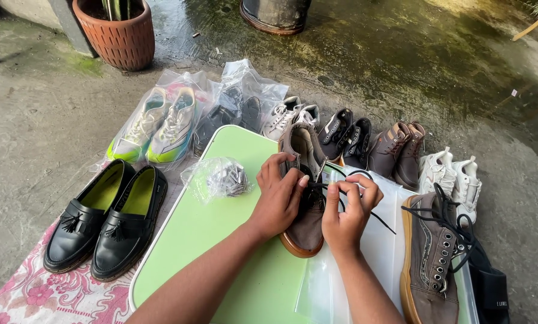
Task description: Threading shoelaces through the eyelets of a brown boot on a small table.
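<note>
A brown suede sneaker (301,144) with a tan sole lies on the green tabletop (221,240), toe toward me. My left hand (278,195) grips its left side by the eyelets. My right hand (350,207) pinches a black shoelace (381,220) at the shoe's right side. The lace loops out over a clear plastic bag (384,240). The matching brown sneaker (431,252), laced in black, lies to the right on the table.
A small plastic bag of grey pieces (224,178) sits left of my hands. Black tasselled loafers (107,219) rest on a floral cloth (41,294). Bagged sneakers (161,123) and several more pairs line the concrete beyond. A terracotta pot (119,33) stands far left.
</note>
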